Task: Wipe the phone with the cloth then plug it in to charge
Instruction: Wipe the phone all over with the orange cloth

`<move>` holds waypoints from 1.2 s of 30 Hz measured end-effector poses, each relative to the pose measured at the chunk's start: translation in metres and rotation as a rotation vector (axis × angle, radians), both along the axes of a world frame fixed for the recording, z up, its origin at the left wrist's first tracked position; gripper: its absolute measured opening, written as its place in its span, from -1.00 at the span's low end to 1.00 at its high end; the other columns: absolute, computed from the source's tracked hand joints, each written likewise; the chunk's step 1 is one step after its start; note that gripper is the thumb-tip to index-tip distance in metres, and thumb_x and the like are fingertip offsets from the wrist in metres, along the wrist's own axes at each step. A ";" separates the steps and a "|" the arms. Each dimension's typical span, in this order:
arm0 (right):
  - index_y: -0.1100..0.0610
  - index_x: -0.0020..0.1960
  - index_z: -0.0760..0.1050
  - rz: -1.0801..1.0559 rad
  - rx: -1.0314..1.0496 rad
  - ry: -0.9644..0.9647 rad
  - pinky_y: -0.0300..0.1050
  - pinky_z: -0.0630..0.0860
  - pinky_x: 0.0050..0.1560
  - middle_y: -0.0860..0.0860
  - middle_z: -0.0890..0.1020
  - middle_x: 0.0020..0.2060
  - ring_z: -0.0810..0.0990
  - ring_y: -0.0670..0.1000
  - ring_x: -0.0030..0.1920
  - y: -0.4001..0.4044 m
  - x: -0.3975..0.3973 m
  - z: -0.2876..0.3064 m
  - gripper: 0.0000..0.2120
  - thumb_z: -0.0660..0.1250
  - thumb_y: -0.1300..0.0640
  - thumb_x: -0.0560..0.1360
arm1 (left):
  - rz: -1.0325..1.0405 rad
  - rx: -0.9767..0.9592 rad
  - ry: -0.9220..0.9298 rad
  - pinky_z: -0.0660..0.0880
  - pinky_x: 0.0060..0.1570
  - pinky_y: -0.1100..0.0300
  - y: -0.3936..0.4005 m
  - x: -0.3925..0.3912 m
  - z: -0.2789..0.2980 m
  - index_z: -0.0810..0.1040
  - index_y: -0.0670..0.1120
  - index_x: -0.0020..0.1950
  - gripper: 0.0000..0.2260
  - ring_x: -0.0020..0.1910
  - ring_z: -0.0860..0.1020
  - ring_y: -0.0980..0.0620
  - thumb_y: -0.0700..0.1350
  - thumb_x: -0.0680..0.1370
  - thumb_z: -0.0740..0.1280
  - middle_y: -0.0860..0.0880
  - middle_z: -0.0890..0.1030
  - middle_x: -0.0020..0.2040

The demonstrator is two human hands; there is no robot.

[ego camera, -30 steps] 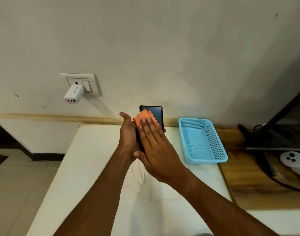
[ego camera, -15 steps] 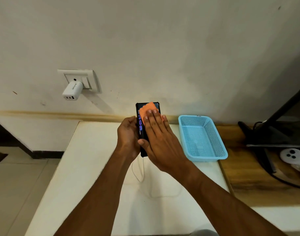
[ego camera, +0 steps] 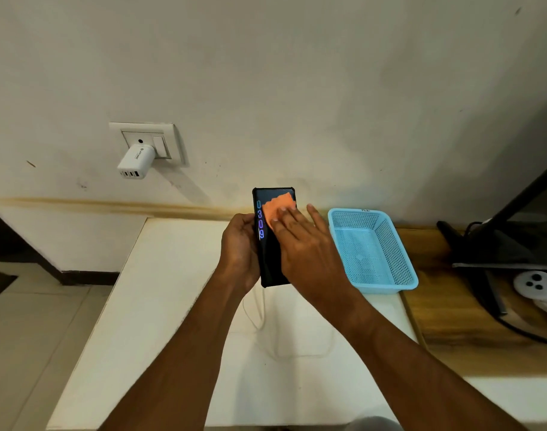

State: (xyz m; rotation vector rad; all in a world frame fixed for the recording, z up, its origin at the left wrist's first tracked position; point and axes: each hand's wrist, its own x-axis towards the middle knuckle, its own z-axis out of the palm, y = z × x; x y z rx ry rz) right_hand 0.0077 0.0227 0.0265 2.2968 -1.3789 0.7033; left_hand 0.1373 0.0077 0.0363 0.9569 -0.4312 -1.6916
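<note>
We had the phone (ego camera: 270,259) held up above the white surface (ego camera: 160,306), screen facing us w/ 0309 lit down its left edge. Our left hand (ego camera: 239,250) was wrapped around the phone's left side, gripping it. Our right hand (ego camera: 306,250) was laid flat, fingers (ego camera: 286,220) spread, pressing the orange cloth (ego camera: 278,208) onto the upper part of the screen; the cloth poked out past the fingertips. A white cable (ego camera: 259,315) lay looped on the surface under the phone. The white charger (ego camera: 135,163) sat plugged into the wall socket (ego camera: 169,141) up and to the left, well apart from the phone. The blue basket (ego camera: 402,262) sat just right of our right hand.
</note>
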 end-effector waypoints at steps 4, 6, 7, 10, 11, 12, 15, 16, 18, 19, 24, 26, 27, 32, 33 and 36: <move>0.26 0.23 0.60 -0.039 0.012 -0.018 0.09 0.42 0.32 0.21 0.65 0.19 0.59 0.22 0.24 -0.005 0.014 0.012 -0.66 0.21 0.20 0.53 | -0.022 0.012 0.032 0.48 -0.05 0.13 -0.001 -0.003 0.003 0.61 -0.11 -0.08 -0.71 -0.18 0.59 -0.03 -0.05 0.58 0.13 -0.08 0.62 -0.15; 0.25 0.29 0.56 0.014 0.018 0.024 0.06 0.41 0.34 0.20 0.62 0.23 0.56 0.22 0.29 0.007 0.019 0.007 -0.64 0.19 0.19 0.55 | -0.034 0.019 0.056 0.51 0.07 0.13 -0.001 -0.001 0.005 0.64 -0.16 0.02 -0.66 -0.07 0.64 -0.06 -0.05 0.59 0.11 -0.11 0.68 -0.03; 0.25 0.32 0.54 0.045 0.016 0.045 0.06 0.40 0.36 0.21 0.60 0.26 0.55 0.22 0.31 0.013 0.019 0.003 -0.62 0.19 0.19 0.55 | -0.036 0.022 0.060 0.52 0.11 0.12 -0.001 0.001 0.006 0.65 -0.19 0.05 -0.63 -0.04 0.66 -0.07 -0.04 0.60 0.10 -0.14 0.70 0.00; 0.24 0.32 0.54 0.103 -0.011 0.063 0.07 0.42 0.38 0.20 0.59 0.28 0.55 0.21 0.32 0.031 0.014 -0.012 -0.64 0.23 0.22 0.56 | -0.003 0.024 0.048 0.58 0.07 0.07 0.000 0.004 0.007 0.58 -0.25 0.13 -0.63 -0.08 0.66 -0.11 -0.03 0.60 0.12 -0.19 0.69 -0.01; 0.24 0.32 0.55 0.117 -0.011 0.075 0.07 0.45 0.37 0.20 0.60 0.28 0.55 0.20 0.32 0.037 0.012 -0.017 -0.65 0.26 0.21 0.56 | 0.017 0.034 0.018 0.60 0.01 0.08 0.001 0.004 0.006 0.55 -0.23 0.15 -0.66 -0.12 0.65 -0.11 -0.03 0.60 0.13 -0.18 0.68 -0.04; 0.23 0.31 0.55 0.134 -0.013 0.095 0.08 0.48 0.35 0.19 0.60 0.27 0.56 0.20 0.31 0.043 0.010 -0.021 -0.66 0.30 0.20 0.56 | 0.035 0.040 -0.003 0.61 -0.04 0.10 0.002 0.005 0.006 0.53 -0.21 0.15 -0.68 -0.13 0.65 -0.10 -0.02 0.60 0.14 -0.18 0.67 -0.06; 0.22 0.31 0.56 0.171 -0.028 0.158 0.06 0.48 0.35 0.18 0.61 0.26 0.58 0.19 0.30 0.056 0.001 -0.028 -0.65 0.37 0.18 0.53 | 0.057 0.038 -0.003 0.53 0.25 -0.09 0.004 0.009 0.005 0.55 -0.22 0.26 -0.58 0.17 0.63 -0.26 0.01 0.55 0.19 -0.27 0.64 0.20; 0.22 0.31 0.56 0.182 -0.040 0.170 0.05 0.45 0.36 0.18 0.61 0.26 0.58 0.18 0.30 0.057 -0.002 -0.029 -0.67 0.32 0.19 0.56 | 0.062 0.033 0.005 0.44 0.36 -0.19 0.003 0.011 0.002 0.54 -0.22 0.31 -0.54 0.29 0.56 -0.32 0.02 0.52 0.20 -0.28 0.59 0.30; 0.22 0.29 0.57 0.190 -0.061 0.178 0.02 0.42 0.37 0.17 0.63 0.24 0.59 0.17 0.28 0.058 -0.010 -0.028 -0.68 0.22 0.22 0.59 | 0.056 0.033 0.037 0.35 0.41 -0.27 0.004 0.012 0.001 0.53 -0.21 0.35 -0.50 0.33 0.50 -0.37 0.04 0.51 0.19 -0.29 0.56 0.33; 0.21 0.28 0.59 0.187 -0.060 0.166 0.01 0.44 0.35 0.17 0.64 0.22 0.60 0.16 0.26 0.058 -0.013 -0.027 -0.68 0.20 0.23 0.59 | 0.040 0.030 0.058 0.35 0.41 -0.28 0.003 0.012 0.001 0.53 -0.21 0.35 -0.50 0.32 0.51 -0.38 0.04 0.51 0.19 -0.30 0.56 0.33; 0.23 0.16 0.65 0.100 -0.066 0.009 -0.01 0.57 0.15 0.16 0.70 0.08 0.68 0.16 0.08 0.048 -0.013 -0.010 -0.69 0.16 0.23 0.59 | 0.009 0.017 0.067 0.42 0.35 -0.27 0.005 0.005 0.007 0.54 -0.23 0.30 -0.54 0.27 0.54 -0.40 0.01 0.55 0.12 -0.34 0.57 0.29; 0.23 0.16 0.64 0.091 -0.072 -0.032 0.01 0.57 0.15 0.16 0.70 0.05 0.67 0.16 0.05 0.048 -0.003 -0.008 -0.67 0.13 0.19 0.62 | 0.012 0.025 0.053 0.40 0.37 -0.28 0.004 0.004 0.006 0.53 -0.20 0.34 -0.52 0.29 0.52 -0.41 0.04 0.54 0.14 -0.33 0.56 0.31; 0.22 0.17 0.64 0.105 -0.068 -0.034 0.01 0.58 0.16 0.15 0.70 0.05 0.66 0.16 0.05 0.050 0.002 -0.011 -0.67 0.13 0.18 0.63 | 0.014 0.015 0.056 0.39 0.38 -0.29 0.004 0.004 0.007 0.53 -0.18 0.34 -0.52 0.30 0.52 -0.40 0.05 0.53 0.16 -0.32 0.56 0.32; 0.20 0.22 0.62 0.188 -0.076 -0.003 -0.03 0.55 0.21 0.14 0.68 0.11 0.64 0.14 0.10 0.064 0.006 -0.020 -0.69 0.15 0.16 0.65 | 0.014 -0.014 0.050 0.42 0.35 -0.27 0.004 0.011 0.007 0.55 -0.17 0.32 -0.56 0.23 0.58 -0.36 0.03 0.58 0.12 -0.28 0.60 0.28; 0.21 0.24 0.60 0.182 -0.096 -0.005 -0.03 0.54 0.20 0.14 0.67 0.12 0.60 0.14 0.10 0.063 -0.001 -0.019 -0.71 0.16 0.22 0.64 | 0.004 -0.013 0.075 0.43 0.33 -0.28 0.004 0.012 0.008 0.53 -0.19 0.34 -0.54 0.19 0.59 -0.38 0.02 0.57 0.11 -0.31 0.60 0.27; 0.20 0.30 0.56 0.116 -0.092 -0.071 -0.04 0.55 0.10 0.13 0.65 0.12 0.55 0.13 0.02 0.053 -0.019 -0.016 -0.66 0.30 0.36 0.55 | -0.017 -0.018 0.110 0.43 0.33 -0.30 0.004 0.012 0.008 0.49 -0.24 0.37 -0.50 0.21 0.57 -0.41 0.01 0.54 0.12 -0.36 0.55 0.30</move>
